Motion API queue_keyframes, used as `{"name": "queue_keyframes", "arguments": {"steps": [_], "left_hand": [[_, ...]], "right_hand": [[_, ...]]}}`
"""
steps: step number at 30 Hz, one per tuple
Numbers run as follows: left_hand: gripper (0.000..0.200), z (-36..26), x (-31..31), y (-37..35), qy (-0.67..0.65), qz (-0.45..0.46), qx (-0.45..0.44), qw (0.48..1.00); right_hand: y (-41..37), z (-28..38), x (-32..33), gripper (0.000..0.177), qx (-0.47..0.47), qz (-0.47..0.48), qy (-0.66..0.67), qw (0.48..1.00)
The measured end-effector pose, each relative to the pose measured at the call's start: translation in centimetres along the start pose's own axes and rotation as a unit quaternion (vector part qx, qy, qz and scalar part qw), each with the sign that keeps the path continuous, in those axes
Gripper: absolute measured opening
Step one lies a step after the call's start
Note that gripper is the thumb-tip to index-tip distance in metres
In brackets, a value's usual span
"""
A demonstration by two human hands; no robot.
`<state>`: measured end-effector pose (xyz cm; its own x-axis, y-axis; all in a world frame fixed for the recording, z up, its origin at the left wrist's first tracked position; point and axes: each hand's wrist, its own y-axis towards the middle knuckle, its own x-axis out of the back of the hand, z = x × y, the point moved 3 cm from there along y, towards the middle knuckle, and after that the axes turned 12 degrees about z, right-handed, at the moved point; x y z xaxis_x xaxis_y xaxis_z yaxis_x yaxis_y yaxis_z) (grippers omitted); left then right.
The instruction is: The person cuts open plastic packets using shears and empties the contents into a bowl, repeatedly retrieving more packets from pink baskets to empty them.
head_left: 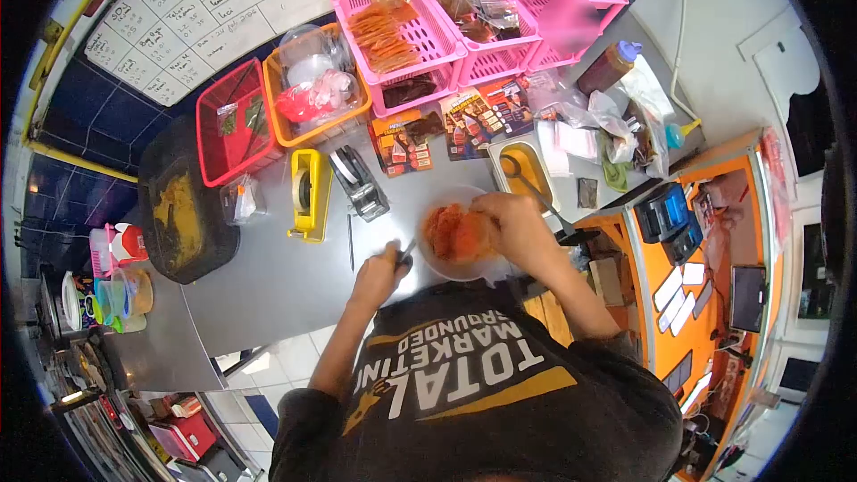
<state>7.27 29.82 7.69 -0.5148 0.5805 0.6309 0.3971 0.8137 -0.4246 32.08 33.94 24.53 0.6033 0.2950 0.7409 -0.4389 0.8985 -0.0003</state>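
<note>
A round, see-through bowl (435, 265) stands at the counter's front edge, with reddish-orange food (453, 232) in it. At the bowl's left side my left hand (378, 277) is closed round the handle of a utensil (408, 253), whose far end points toward the bowl. My right hand (518, 228) reaches over the bowl's right rim with its fingers bent together at the food; what they hold, if anything, is hidden. Just behind my right hand, a metal tray (527, 161) of yellow contents holds a dark ladle (527, 177).
Yellow (308, 196) and black (359, 182) tape dispensers stand left of the bowl. Red (207, 138), orange (279, 133) and pink (427, 62) baskets line the back. A black tub (205, 254) sits left, a sauce bottle (607, 69) back right.
</note>
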Motion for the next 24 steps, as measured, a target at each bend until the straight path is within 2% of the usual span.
{"name": "queue_keyframes", "arguments": {"steps": [2,3,5,8,10,12,13,15,17,19,20,22,24], "left_hand": [[0.032,-0.9,-0.3,0.0,0.029,0.008,-0.015,0.999],[0.032,-0.9,-0.5,0.1,0.029,0.005,-0.013,0.999],[0.024,-1.5,-0.4,0.0,0.119,-0.017,-0.058,0.991],[0.017,-3.8,1.9,-1.3,0.156,-0.062,-0.035,0.985],[0.022,-8.4,5.5,-3.7,-0.045,-0.215,-0.097,0.971],[0.03,-15.0,8.5,-5.4,-0.001,-0.298,-0.225,0.928],[0.03,-16.5,8.5,-5.2,0.001,-0.3,-0.22,0.928],[0.037,-19.2,8.0,-4.4,0.096,-0.238,-0.24,0.936],[0.037,-18.7,7.2,-2.6,0.12,-0.239,-0.229,0.936],[0.037,-17.8,7.6,-0.9,0.143,-0.237,-0.222,0.935],[0.034,-17.5,8.5,0.0,0.119,-0.238,-0.229,0.936],[0.021,-16.5,10.4,2.5,0.062,-0.238,-0.241,0.939],[0.013,-15.4,13.5,6.0,0.026,-0.217,-0.236,0.947]], "right_hand": [[0.0,-0.6,-0.2,0.027,0.016,-0.005,0.034,0.999],[0.2,-1.2,-0.4,0.028,0.001,0.007,0.041,0.999],[0.2,-1.5,-0.5,0.03,-0.012,0.021,0.049,0.999],[0.5,-1.2,0.2,0.029,-0.031,0.014,0.071,0.997],[0.9,-1.8,0.4,0.027,-0.087,0.047,0.094,0.991],[1.1,-2.5,-0.2,0.023,-0.057,0.025,0.129,0.99],[1.3,-2.7,-0.5,0.021,-0.024,-0.002,0.16,0.987],[1.8,-3.1,-0.8,0.02,-0.02,-0.008,0.157,0.987],[2.4,-3.2,-0.9,0.02,-0.014,-0.019,0.154,0.988],[2.6,-3.9,-1.4,0.025,-0.073,0.018,0.315,0.946],[2.9,-4.6,-1.8,0.025,-0.07,0.014,0.316,0.946],[3.4,-6.0,-2.0,0.031,-0.023,-0.107,0.366,0.924],[2.9,-3.7,0.5,0.032,-0.042,-0.135,0.393,0.909]]}}
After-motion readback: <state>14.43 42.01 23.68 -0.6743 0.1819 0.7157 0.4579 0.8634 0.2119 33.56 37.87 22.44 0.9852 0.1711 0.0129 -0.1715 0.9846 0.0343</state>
